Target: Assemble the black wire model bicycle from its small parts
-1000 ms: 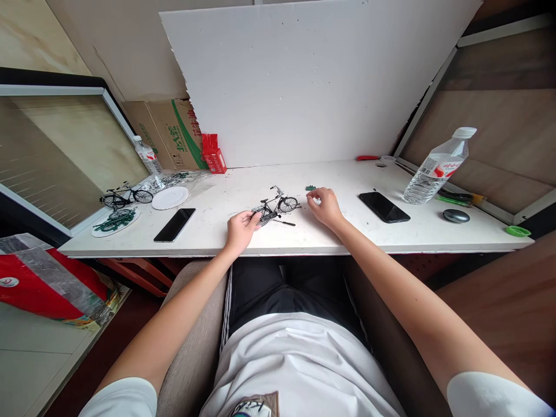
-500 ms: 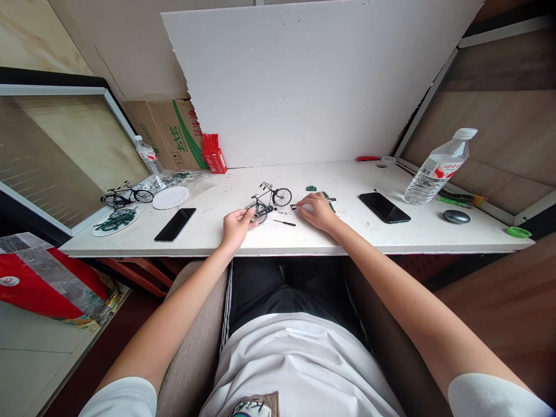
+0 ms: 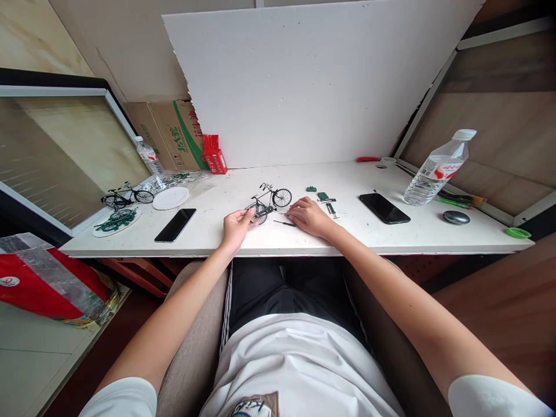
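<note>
My left hand [image 3: 237,227] pinches a black model bicycle [image 3: 270,200] by its rear wheel. The bicycle stands tilted on the white table, front wheel to the right. My right hand [image 3: 309,216] rests on the table just right of the bicycle, fingers bent and drawn together. Its fingertips are down beside a thin dark tool [image 3: 282,222], perhaps a small screwdriver. What they hold, if anything, is hidden. Beyond that hand lie a small green piece [image 3: 311,189] and green-and-black parts [image 3: 330,208].
A second model bicycle [image 3: 125,196], a white plate [image 3: 171,197] and a phone [image 3: 175,225] are on the left. To the right are another phone [image 3: 384,208], a water bottle [image 3: 438,168] and a grey oval object [image 3: 456,216]. A white board [image 3: 304,87] stands behind.
My right hand has moved a little left and nearer to me, its fingertips now by the thin tool. The green-and-black parts it partly covered are in plain view. My left hand stays on the bicycle.
</note>
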